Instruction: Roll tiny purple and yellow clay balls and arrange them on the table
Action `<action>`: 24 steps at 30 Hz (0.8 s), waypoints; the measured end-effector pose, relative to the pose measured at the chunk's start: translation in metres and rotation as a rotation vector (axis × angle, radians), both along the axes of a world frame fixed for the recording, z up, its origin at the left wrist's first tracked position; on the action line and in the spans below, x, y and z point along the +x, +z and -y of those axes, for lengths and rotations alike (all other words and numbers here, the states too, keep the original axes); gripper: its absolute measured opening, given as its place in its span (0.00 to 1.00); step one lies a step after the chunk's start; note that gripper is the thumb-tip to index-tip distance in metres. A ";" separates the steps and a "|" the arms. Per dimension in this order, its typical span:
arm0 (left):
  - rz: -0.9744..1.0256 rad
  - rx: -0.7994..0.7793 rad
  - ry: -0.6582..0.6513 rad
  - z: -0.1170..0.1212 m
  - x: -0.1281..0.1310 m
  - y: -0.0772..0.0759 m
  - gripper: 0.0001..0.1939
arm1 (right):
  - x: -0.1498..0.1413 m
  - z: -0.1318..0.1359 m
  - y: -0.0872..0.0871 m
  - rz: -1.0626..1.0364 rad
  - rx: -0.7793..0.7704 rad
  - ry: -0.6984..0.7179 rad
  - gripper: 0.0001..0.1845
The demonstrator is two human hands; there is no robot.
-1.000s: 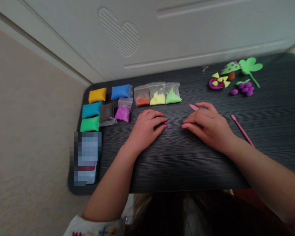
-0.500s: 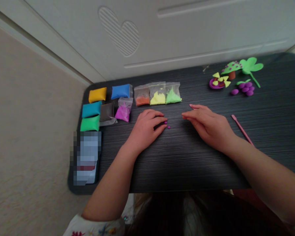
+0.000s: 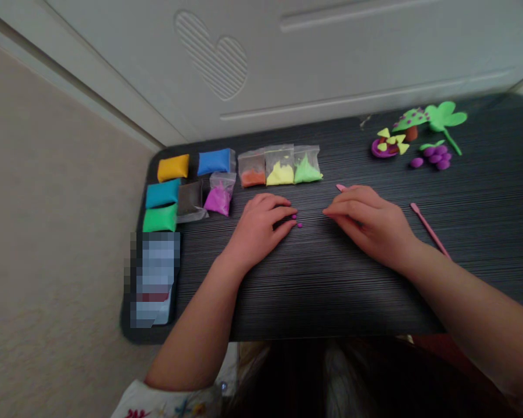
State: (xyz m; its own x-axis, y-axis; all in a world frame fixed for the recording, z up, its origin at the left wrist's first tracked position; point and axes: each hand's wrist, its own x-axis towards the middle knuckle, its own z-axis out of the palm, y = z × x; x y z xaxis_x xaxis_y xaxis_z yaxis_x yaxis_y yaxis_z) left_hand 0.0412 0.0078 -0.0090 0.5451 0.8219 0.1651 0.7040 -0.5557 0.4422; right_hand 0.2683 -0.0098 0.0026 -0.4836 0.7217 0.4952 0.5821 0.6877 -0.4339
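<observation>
Pellets (image 3: 300, 225) could squash if my left hand (image 3: 261, 226), thumb and finger spread beside them, twitches; to their right, my right hand (image 3: 370, 223) presses fingertips together, contents unclear.

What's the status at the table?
Left hand open by two tiny purple balls. Right hand pinched, contents hidden. Pink tool partly behind right hand.
</observation>
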 end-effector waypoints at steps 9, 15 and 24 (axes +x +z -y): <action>0.003 0.001 0.002 0.000 0.000 0.000 0.12 | 0.000 -0.002 0.001 0.080 -0.011 -0.031 0.06; 0.001 -0.002 0.004 0.000 0.000 0.000 0.12 | 0.001 -0.002 0.000 0.088 0.030 -0.042 0.06; 0.002 0.001 0.011 0.000 0.000 0.000 0.12 | 0.000 0.001 0.004 0.062 0.037 -0.025 0.10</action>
State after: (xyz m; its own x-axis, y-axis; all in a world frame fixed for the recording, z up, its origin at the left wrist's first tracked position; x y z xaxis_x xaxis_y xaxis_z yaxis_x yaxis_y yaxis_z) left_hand 0.0414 0.0074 -0.0089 0.5358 0.8277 0.1671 0.7091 -0.5485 0.4430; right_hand 0.2683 -0.0107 0.0064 -0.4959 0.7160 0.4913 0.6246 0.6872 -0.3710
